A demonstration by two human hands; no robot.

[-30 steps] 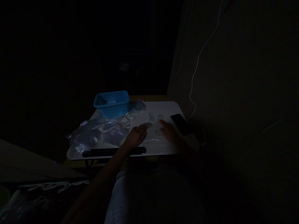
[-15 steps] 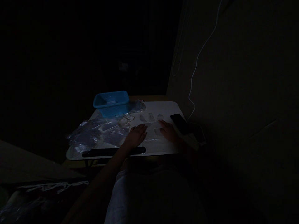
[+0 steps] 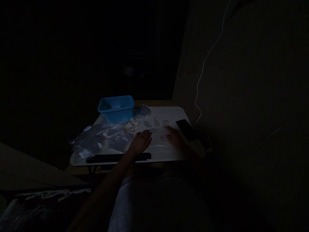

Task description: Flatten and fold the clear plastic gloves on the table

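In dim light, several small clear flat pieces (image 3: 157,122) lie on a white tabletop (image 3: 169,112); their exact kind is too dark to tell. My left hand (image 3: 141,141) rests palm down at their left side, fingers stretched forward, close to one rounded piece (image 3: 152,130). Across from it, my right hand (image 3: 174,137) lies with fingers extended near a clear piece at the right (image 3: 165,123) and a squarish one (image 3: 163,138). Neither hand appears to hold anything. Crumpled clear plastic bags (image 3: 116,137) spread to the left of my left hand.
A blue plastic basket (image 3: 118,112) stands at the table's back left. A dark phone (image 3: 185,129) lies at the right edge, near a white cable (image 3: 198,80) hanging along the wall. A black bar (image 3: 103,158) runs along the front edge.
The view has shifted very slightly, so the table sits a little lower. Both hands stay in nearly the same places, with the clear pieces lying as before.
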